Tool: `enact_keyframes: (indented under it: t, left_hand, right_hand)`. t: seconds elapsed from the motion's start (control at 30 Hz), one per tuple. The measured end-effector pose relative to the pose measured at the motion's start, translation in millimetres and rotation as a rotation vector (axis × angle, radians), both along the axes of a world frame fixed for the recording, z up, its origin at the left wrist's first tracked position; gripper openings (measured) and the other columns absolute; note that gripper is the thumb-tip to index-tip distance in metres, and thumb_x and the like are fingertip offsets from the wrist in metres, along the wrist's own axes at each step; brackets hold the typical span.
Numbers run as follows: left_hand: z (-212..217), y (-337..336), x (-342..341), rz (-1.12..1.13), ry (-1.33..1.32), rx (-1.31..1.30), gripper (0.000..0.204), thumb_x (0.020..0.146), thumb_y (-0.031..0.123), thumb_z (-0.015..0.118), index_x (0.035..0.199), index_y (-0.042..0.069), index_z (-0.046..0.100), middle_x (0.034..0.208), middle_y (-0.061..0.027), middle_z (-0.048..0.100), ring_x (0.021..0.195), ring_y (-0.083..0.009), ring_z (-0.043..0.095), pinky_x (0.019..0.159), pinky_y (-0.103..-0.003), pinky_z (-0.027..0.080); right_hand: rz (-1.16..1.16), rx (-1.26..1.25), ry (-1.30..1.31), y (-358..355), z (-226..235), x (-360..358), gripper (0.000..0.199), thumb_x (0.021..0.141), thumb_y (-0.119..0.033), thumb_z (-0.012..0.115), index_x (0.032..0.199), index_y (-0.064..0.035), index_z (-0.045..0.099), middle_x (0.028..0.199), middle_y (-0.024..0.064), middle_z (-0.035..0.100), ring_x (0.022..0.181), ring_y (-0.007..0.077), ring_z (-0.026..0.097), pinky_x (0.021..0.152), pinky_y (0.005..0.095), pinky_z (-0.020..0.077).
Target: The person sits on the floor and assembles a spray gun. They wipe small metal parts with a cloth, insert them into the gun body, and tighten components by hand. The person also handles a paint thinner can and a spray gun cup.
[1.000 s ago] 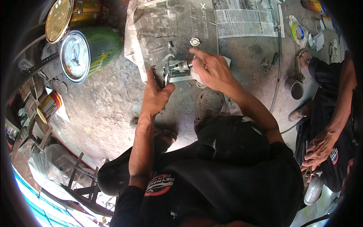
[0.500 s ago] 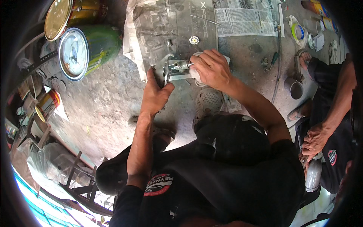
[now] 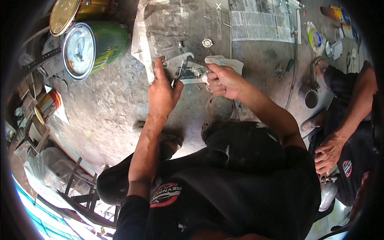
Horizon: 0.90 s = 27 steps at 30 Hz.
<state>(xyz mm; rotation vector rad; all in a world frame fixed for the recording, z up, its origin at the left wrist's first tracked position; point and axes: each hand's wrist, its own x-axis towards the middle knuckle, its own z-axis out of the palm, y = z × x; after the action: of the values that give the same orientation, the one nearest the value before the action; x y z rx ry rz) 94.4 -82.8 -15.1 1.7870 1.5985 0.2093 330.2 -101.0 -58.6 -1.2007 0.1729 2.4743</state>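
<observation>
A silvery metal spray gun [image 3: 199, 73], with a curved hook at its top, is between my two hands above the sheet-covered floor. My left hand [image 3: 163, 95] is closed round its left side, the index finger pointing away from me. My right hand [image 3: 227, 81] is closed at the gun's right end, where a dark bar runs into the fingers. White cloth or paper [image 3: 232, 63] shows just beyond the right hand and below the gun. My fingers hide part of the gun.
Beyond the gun, a small round metal part [image 3: 207, 43], a small fitting [image 3: 181, 44] and a thin rod [image 3: 219, 22] lie on flattened cardboard. A green can [image 3: 110, 46] stands left. Rightward are a hose [image 3: 294, 68], a screwdriver [image 3: 289, 65], a grey cup [image 3: 310, 96] and another person's hand [image 3: 329, 154].
The gun has turned in my hands, showing more of its side. My right hand has shifted down and away from the white cloth, which shows more. The other person's hand has changed its hold slightly.
</observation>
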Motion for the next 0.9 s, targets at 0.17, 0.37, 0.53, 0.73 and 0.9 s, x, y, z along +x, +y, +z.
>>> enact_keyframes:
  t: [0.17,0.37,0.53,0.73,0.9]
  left_hand:
    - [-6,0,-12,0.175,-0.283,-0.213,0.089,0.081,0.006,0.069,0.152,0.000,0.017,0.091,-0.0142,0.066,0.079,-0.0224,0.065,0.076,-0.032,0.053]
    - [-9,3,-23,0.196,-0.352,-0.292,0.087,0.080,0.006,0.069,0.151,-0.002,0.019,0.099,-0.0115,0.065,0.086,-0.0175,0.061,0.080,-0.029,0.051]
    - [3,-3,-9,0.186,-0.251,-0.226,0.088,0.079,0.007,0.071,0.151,-0.001,0.020,0.090,-0.0132,0.067,0.077,-0.0210,0.064,0.075,-0.031,0.053]
    - [0,-1,-15,0.181,-0.196,-0.152,0.089,0.079,0.010,0.072,0.150,-0.001,0.020,0.098,-0.0186,0.070,0.087,-0.0270,0.070,0.078,-0.035,0.054]
    - [-7,1,-31,0.161,-0.160,-0.285,0.089,0.079,0.009,0.071,0.151,-0.001,0.019,0.099,-0.0185,0.069,0.087,-0.0275,0.069,0.080,-0.035,0.054]
  right_hand:
    - [0.113,0.763,-0.694,-3,14,-5,0.047,0.103,-0.048,0.046,0.092,-0.0049,0.062,0.064,0.0068,0.057,0.060,0.0214,0.058,0.053,0.0310,0.0432]
    - [0.246,1.726,-1.216,-7,27,-11,0.034,0.090,-0.022,0.071,0.113,0.0010,0.062,0.088,0.0137,0.066,0.081,0.0297,0.066,0.067,0.0392,0.0517]
    - [0.265,1.586,-1.268,-11,7,-15,0.023,0.096,-0.024,0.062,0.089,-0.0024,0.062,0.071,0.0098,0.061,0.064,0.0265,0.059,0.059,0.0395,0.0468]
    - [0.220,1.197,-1.001,-3,16,-19,0.031,0.100,-0.035,0.055,0.090,-0.0051,0.059,0.071,0.0090,0.059,0.061,0.0235,0.056,0.059,0.0379,0.0460]
    - [0.234,1.691,-1.205,-3,14,-18,0.037,0.094,-0.040,0.064,0.098,-0.0033,0.061,0.076,0.0086,0.059,0.068,0.0260,0.058,0.065,0.0400,0.0497]
